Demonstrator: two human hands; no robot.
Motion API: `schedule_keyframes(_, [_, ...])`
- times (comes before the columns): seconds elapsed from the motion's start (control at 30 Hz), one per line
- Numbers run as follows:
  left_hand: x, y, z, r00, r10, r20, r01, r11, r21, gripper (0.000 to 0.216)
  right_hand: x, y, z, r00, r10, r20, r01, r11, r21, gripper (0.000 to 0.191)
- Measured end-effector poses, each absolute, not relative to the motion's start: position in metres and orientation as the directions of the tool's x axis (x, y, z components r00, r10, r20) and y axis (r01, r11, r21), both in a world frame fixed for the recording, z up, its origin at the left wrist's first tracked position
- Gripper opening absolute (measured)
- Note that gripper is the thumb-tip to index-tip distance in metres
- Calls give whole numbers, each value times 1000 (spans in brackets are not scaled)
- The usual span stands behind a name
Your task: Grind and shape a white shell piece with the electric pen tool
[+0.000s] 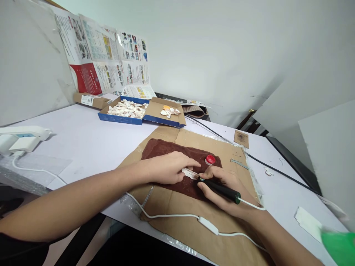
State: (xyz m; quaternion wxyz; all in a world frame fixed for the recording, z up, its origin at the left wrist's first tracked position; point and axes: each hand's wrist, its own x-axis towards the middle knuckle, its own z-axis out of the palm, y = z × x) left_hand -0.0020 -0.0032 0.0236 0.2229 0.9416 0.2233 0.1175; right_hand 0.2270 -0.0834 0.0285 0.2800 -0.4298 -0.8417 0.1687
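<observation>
My left hand (174, 167) lies palm down on a brown cloth (155, 147), its fingers pressing a pale, shell-like piece (189, 173) against it. In my right hand (222, 181) is a black, pen-shaped electric tool (222, 190), from whose rear end a white cord runs. The tool's front end points left, at the right end of the pale piece; its very tip is too small to make out. A small red-and-white cap (210, 159) sits on the cloth just beyond my right hand.
Brown paper (172, 207) lies under the cloth, crossed by the white cord with its inline switch (208, 225). Behind stands a blue box (120, 118) of similar pale pieces, with several on its open lid. Tweezers (240, 164) and a black cable (274, 171) lie to the right.
</observation>
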Motion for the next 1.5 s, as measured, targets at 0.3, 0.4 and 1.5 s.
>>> schedule_keyframes(0.3, [-1,-6,19,868,480,126,379,-805,457,50,222,-88,25,-482,781,397,625,624,-469,18])
schedule_keyframes(0.4, [-1,-5,15,862,486,143,371,-798,475,52,218,-91,21,-509,736,447,633,672,-385,16])
schedule_keyframes(1.5, [57,41,32,808,461,367,338,-873,352,38,255,-68,26,227,902,368,525,205,-826,30])
